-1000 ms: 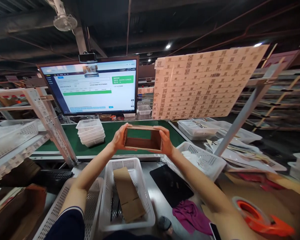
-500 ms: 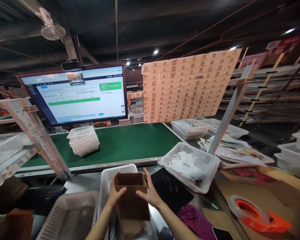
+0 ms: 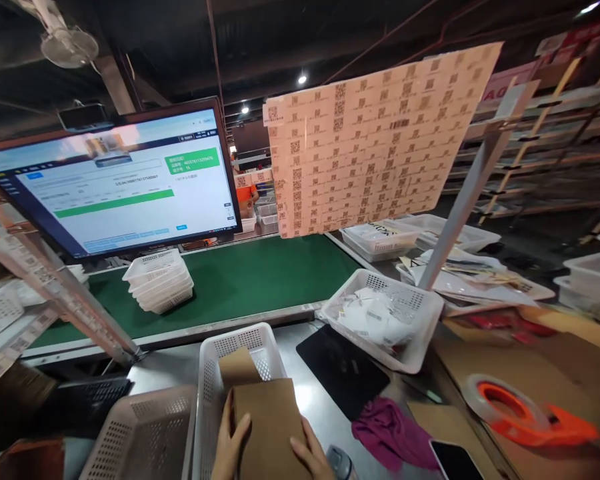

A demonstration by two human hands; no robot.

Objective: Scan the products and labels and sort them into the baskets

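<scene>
A brown cardboard box is between my two hands, low in the view. My left hand grips its left side, thumb on the near face. My right hand presses against the right side with thumb and fingers. Beyond the box's top edge a lighter cardboard flap sticks up; whether it belongs to this box I cannot tell. Behind and partly under the box is a white perforated basket. Just right of my right hand, a grey bottle-like object shows only its top.
A greyish basket stands at left. On the right are a black mat, a purple cloth, a phone, an orange tape dispenser and a basket of white packets. Stacked baskets sit on the green conveyor below a monitor.
The box and both hands have come lower and nearer. Its dark open top faced me before; now a flat brown face shows, with the flap behind. My view has shifted rightward.
</scene>
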